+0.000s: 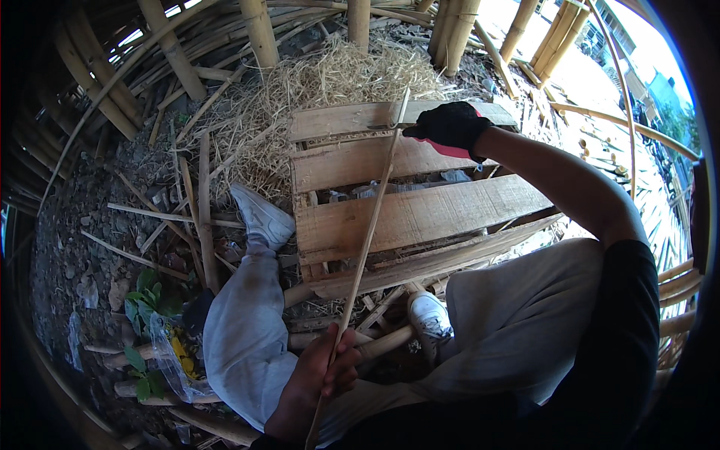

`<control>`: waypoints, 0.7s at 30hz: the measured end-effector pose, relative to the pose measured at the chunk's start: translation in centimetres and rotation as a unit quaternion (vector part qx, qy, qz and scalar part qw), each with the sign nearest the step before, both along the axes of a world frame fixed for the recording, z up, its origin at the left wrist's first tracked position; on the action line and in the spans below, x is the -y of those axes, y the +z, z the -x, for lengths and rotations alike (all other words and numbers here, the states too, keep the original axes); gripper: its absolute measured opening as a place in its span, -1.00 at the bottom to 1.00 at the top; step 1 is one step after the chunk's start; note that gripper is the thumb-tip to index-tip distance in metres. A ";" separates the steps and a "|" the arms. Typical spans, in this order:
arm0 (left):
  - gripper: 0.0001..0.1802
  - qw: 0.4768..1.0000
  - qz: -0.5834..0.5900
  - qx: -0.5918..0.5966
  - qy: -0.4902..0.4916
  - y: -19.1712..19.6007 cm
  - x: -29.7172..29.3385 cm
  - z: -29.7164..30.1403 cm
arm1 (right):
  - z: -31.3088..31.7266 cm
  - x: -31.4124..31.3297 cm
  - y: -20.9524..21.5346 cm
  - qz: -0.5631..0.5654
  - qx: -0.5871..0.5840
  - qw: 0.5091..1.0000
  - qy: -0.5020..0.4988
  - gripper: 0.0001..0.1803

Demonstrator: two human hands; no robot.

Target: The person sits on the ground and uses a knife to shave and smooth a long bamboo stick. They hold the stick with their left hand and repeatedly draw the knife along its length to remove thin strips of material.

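A long, thin bamboo strip [373, 217] runs from my lap up over a slatted wooden platform [420, 214]. My bare left hand [322, 371] is closed round the strip's lower part, close to my body. Near the strip's far end is my right hand [451, 129], in a black glove with a red-pink palm. Its fingers are curled shut beside the strip, above the platform's far slats. A small, thin piece shows between glove and strip; what the glove grips is mostly hidden.
Pale shavings [345, 82] are heaped beyond the platform. Bamboo posts [259, 34] stand along the back. Loose bamboo pieces [204, 217] litter the ground at left, near a clear plastic bag [169, 352] and green leaves [146, 296]. My shoes [262, 214] flank the platform's near left corner.
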State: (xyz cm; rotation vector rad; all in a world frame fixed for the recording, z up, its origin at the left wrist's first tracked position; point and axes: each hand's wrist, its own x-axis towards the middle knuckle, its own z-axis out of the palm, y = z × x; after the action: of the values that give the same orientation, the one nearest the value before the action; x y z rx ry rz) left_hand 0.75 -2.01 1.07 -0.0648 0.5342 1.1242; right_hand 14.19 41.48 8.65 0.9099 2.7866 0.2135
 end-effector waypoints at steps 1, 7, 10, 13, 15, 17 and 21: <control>-0.54 1.000 0.006 -0.008 -0.001 0.1 0.0 0.1 | -0.1 -0.4 -0.2 0.010 -0.023 1.000 -0.003 -0.33; -0.54 0.999 0.028 -0.045 0.002 0.5 -0.1 0.1 | 1.9 3.6 -0.2 0.021 -0.033 0.997 -0.069 -0.24; -0.54 0.998 0.035 -0.058 -0.004 1.0 0.0 -0.2 | 2.7 7.2 1.4 0.033 0.028 0.999 0.001 -0.23; -0.53 0.998 0.016 -0.057 -0.029 1.3 -0.1 -0.6 | -0.1 0.1 0.0 -0.051 0.011 0.998 0.024 -0.27; -0.53 0.997 0.027 -0.066 -0.038 1.4 0.0 -1.0 | 0.1 -1.0 2.4 -0.009 0.039 0.995 -0.095 -0.24; -0.54 0.997 0.025 -0.062 -0.035 1.4 0.1 -1.0 | -0.1 -1.1 -1.3 -0.055 -0.069 0.990 -0.114 -0.21; -0.54 0.999 0.018 -0.017 -0.030 1.1 0.7 -0.6 | -0.9 1.3 -1.2 -0.046 -0.105 0.986 -0.120 -0.13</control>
State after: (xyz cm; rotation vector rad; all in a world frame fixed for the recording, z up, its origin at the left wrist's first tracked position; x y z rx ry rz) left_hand 1.39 -2.76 2.19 -0.0603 0.5827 1.0584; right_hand 15.10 40.16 7.41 1.3534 2.8380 0.2220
